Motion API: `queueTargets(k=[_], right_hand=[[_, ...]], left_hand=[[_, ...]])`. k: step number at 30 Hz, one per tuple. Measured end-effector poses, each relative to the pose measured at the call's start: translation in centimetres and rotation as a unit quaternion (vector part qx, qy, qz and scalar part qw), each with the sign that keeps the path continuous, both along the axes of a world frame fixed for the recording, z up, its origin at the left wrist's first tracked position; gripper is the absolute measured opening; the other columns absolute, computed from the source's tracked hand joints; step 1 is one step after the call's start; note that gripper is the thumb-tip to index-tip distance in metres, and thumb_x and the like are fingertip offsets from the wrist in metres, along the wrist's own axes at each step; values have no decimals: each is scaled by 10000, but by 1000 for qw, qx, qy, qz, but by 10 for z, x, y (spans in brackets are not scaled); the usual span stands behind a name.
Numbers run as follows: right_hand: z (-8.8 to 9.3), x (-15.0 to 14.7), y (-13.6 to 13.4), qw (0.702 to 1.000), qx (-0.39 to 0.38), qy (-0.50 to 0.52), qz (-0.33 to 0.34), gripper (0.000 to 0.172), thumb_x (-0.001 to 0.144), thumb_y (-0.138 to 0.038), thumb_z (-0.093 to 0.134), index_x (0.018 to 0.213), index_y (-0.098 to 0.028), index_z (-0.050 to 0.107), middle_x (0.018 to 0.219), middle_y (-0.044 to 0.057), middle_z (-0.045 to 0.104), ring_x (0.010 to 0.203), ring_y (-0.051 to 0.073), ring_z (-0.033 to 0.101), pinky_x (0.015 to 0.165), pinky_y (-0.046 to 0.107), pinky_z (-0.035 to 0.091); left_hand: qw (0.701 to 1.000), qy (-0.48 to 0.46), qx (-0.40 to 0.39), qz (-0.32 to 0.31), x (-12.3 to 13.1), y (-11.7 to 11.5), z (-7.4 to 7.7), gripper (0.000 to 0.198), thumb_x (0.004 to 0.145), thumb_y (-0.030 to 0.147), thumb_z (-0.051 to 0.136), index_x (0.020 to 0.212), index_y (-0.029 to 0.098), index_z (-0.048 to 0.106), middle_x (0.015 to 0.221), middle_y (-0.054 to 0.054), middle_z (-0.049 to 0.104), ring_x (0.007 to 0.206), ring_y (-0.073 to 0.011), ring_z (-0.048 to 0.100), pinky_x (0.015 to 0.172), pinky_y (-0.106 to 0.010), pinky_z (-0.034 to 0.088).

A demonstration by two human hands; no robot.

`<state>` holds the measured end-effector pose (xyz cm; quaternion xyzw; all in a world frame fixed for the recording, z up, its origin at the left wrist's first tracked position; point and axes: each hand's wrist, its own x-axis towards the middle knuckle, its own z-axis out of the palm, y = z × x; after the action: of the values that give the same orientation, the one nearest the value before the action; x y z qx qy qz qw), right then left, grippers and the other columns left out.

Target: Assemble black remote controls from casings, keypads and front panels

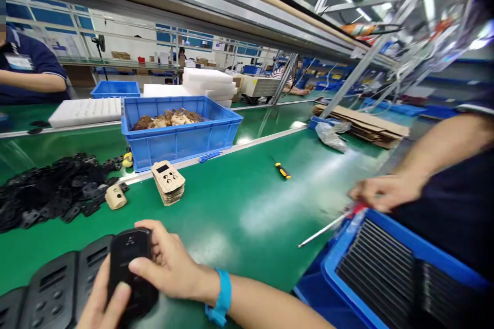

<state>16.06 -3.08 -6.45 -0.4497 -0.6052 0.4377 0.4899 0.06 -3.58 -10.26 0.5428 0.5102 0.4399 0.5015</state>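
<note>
A black handheld device casing with a rounded lower end is held between both my hands at the lower left. My left hand grips its lower left side, the thumb lying on its face. My right hand, with a blue band at the wrist, wraps the right side and presses its thumb on the front. Right beside them lies a row of several similar black devices with small display windows and round buttons. Beyond the hands stands a stack of beige cut-out panels, with a curled beige piece to its left.
A pile of small black parts covers the left. A blue bin of brown pieces stands behind. A yellow-black screwdriver lies mid-table. At right, another person's hand is over a blue crate of black slatted parts, near a metal rod.
</note>
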Motion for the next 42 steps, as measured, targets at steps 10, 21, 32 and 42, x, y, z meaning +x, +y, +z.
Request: queueTargets(k=[10,21,32,42], right_hand=[[-6,-7,-3,994,-18,102,-19,362,884,-358,533,1202,-219,427,888,25,658,718,149,629,608,253,502],[-9,-10,-1,994,-18,-22,-103,298,941,-449,350,1121,-230,444,995,37,646,852,172,613,755,288,475],[1,2,8,984,58,-142,-88,320,910,-456,376,1088,-214,483,903,35,670,781,187,634,718,300,475],[-15,146,58,930,-64,-219,-287,315,775,-447,610,940,-178,609,531,-19,589,501,198,560,565,353,455]], left_hand=[[989,-90,-84,-86,27,-13,43,993,593,366,807,1396,245,236,1194,-123,602,847,-237,661,558,-269,561],[990,100,43,-87,20,-9,37,344,916,409,420,1187,201,462,1065,-80,659,940,-213,621,786,-327,502],[981,127,80,-120,25,-11,34,354,912,359,425,1206,163,405,949,-94,653,844,-217,618,756,-355,485],[841,239,239,-422,18,-4,41,1022,655,520,734,1470,196,209,1538,-183,200,1411,-350,162,1124,-575,153]])
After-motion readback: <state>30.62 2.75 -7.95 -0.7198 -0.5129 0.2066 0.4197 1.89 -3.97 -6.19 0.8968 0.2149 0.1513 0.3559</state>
